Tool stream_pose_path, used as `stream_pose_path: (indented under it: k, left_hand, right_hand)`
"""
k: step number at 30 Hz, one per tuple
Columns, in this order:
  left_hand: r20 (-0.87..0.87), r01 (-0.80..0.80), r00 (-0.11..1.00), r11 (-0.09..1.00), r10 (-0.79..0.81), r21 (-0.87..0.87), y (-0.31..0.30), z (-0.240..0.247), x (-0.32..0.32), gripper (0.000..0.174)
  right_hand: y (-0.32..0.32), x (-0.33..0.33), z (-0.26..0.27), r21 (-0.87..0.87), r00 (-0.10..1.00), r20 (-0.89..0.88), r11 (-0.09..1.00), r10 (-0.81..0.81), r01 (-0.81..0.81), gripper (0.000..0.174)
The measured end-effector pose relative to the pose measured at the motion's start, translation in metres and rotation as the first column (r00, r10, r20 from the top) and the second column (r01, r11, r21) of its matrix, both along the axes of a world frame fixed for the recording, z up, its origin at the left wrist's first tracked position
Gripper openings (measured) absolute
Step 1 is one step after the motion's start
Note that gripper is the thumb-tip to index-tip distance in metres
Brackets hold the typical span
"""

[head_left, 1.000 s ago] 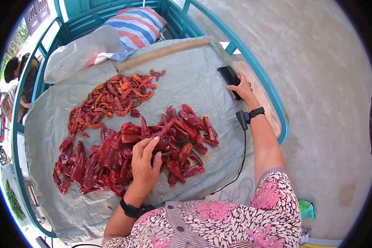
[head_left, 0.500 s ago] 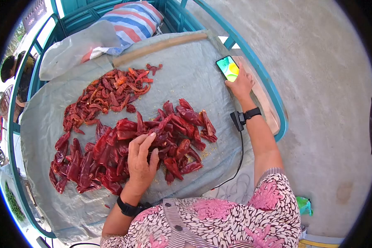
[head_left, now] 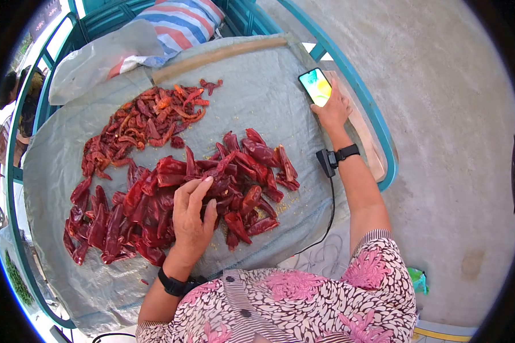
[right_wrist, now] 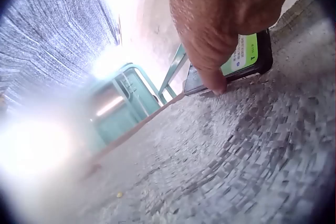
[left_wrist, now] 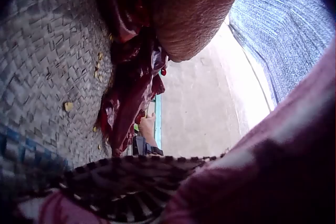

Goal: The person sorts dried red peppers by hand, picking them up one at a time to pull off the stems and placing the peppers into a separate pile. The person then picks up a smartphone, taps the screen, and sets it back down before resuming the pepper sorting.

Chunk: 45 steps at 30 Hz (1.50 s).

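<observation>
My left hand (head_left: 191,220) rests on a heap of large, glossy dark red chili peppers (head_left: 123,223), its fingers slightly bent over them. In the left wrist view that hand (left_wrist: 194,14) hangs close beside the peppers (left_wrist: 128,98). To the right, my right hand (head_left: 333,108) grips a smartphone (head_left: 313,84) by its sides, thumb on the near edge. The phone's screen is lit in green, white and yellow. Low over the woven sheet, the phone (right_wrist: 247,58) shows past the thumb of the right hand (right_wrist: 226,14) in the right wrist view.
Smaller, shrivelled orange-red peppers (head_left: 154,114) form a second pile behind the big ones. A woven sheet (head_left: 257,86) spreads under both, inside a teal metal rail (head_left: 355,80). A striped sack (head_left: 180,26) and clear plastic (head_left: 106,54) lie at the back. Someone (head_left: 26,103) is beyond the left rail.
The phone's dark screen has lit up, and the right hand has shifted slightly around it. The left hand stays on the peppers. The head view has drifted a little.
</observation>
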<state>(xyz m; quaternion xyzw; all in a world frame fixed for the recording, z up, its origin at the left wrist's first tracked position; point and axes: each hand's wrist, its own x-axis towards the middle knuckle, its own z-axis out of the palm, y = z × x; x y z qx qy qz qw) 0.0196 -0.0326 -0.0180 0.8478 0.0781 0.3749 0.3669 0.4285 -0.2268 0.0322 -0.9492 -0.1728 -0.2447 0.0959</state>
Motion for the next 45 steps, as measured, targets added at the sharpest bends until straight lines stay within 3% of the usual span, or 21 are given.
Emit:
stream_pose_path:
  k: [13,16,19,22,25,26,29,32,35,38,41,45]
  left_hand:
    - [-0.010,0.013,1.000,1.000,-0.013,-0.019,0.000,0.002,-0.002,0.048]
    - [-0.009,0.013,1.000,1.000,-0.013,-0.018,0.001,0.001,-0.002,0.049]
    - [0.000,0.017,1.000,1.000,-0.017,-0.026,0.001,0.001,-0.002,0.049]
    - [0.003,0.007,1.000,1.000,-0.007,-0.024,0.000,0.000,-0.002,0.050]
    - [0.007,0.003,1.000,0.999,-0.003,-0.038,0.000,0.000,-0.002,0.051]
    - [0.009,0.005,1.000,0.999,-0.005,-0.043,0.000,0.000,-0.001,0.051]
    - [0.010,-0.002,1.000,1.000,0.002,-0.007,0.002,-0.001,0.000,0.050]
    - [0.037,-0.003,0.999,0.998,0.006,-0.063,0.000,0.000,0.001,0.045]
    - [0.049,0.031,0.998,0.999,-0.029,-0.043,0.003,-0.002,0.002,0.040]
    - [0.057,0.019,0.998,1.000,-0.019,0.000,0.004,-0.002,0.003,0.037]
    - [0.109,0.012,0.994,0.999,-0.016,0.040,0.006,-0.005,0.005,0.034]
    - [0.150,0.039,0.988,0.994,-0.024,-0.099,0.005,-0.016,0.006,0.031]
  right_hand:
    - [0.003,0.003,0.005,0.011,0.998,-0.058,0.999,-0.032,0.033,0.115]
    - [0.002,0.010,0.015,-0.006,0.970,-0.228,0.996,-0.083,0.084,0.115]
    - [-0.019,0.056,-0.003,0.126,0.911,-0.412,0.991,0.005,0.052,0.114]
    - [-0.029,0.077,-0.022,0.266,0.902,-0.401,0.963,0.159,-0.051,0.109]
    - [-0.021,0.060,-0.011,0.027,0.939,-0.342,0.999,-0.022,0.033,0.104]
    - [-0.006,0.026,0.011,-0.102,0.953,-0.291,0.993,-0.084,0.056,0.090]
    - [-0.009,0.022,-0.009,-0.131,0.977,-0.003,0.969,0.212,-0.211,0.071]
    - [-0.001,-0.024,0.003,0.063,0.786,-0.338,0.846,0.517,-0.529,0.059]
    - [0.013,-0.106,0.040,0.174,0.611,-0.673,0.892,0.417,-0.416,0.057]
    - [0.002,-0.144,0.043,0.123,0.580,-0.676,0.846,0.455,-0.519,0.049]
    - [-0.006,-0.150,0.019,0.301,0.416,-0.692,0.760,0.590,-0.577,0.047]
    - [-0.007,-0.161,0.015,0.405,0.444,-0.694,0.818,0.566,-0.409,0.047]
